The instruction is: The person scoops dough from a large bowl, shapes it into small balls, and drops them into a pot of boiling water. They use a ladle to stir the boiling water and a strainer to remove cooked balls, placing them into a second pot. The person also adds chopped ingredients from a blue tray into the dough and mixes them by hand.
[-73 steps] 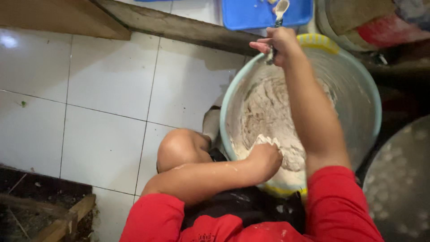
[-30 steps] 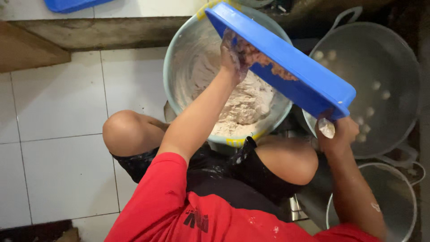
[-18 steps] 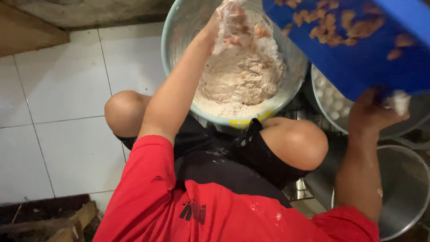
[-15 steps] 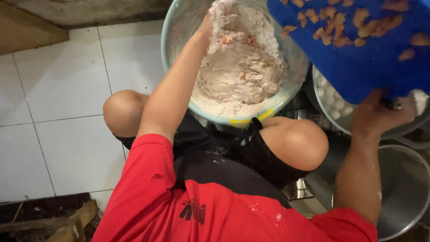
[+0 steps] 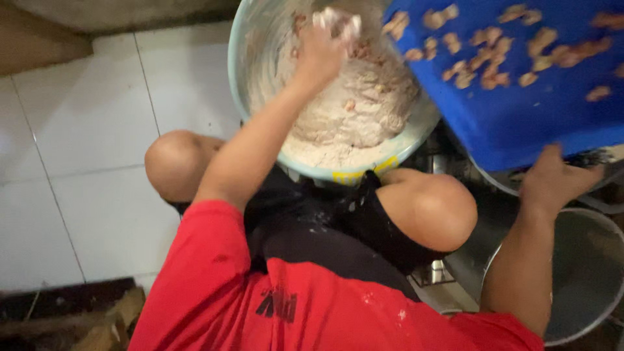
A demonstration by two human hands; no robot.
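The right hand (image 5: 556, 179) has its grip pressed against the lower edge of the flat blue plastic tray (image 5: 520, 110), fingers curled under it, propping it at a steep tilt. The tray's long axis runs left to right across the upper right of view, its lower corner overhanging the round pale-green plastic basin (image 5: 260, 84), with pale brown scraps (image 5: 481, 62) clinging to its face. The left hand (image 5: 322, 49), fingers bunched and coated in flour, rests in the floury dough mass (image 5: 354, 110) inside that basin and lies nearer the tray's low corner. A grey metal pot (image 5: 585, 273) stands below the right forearm.
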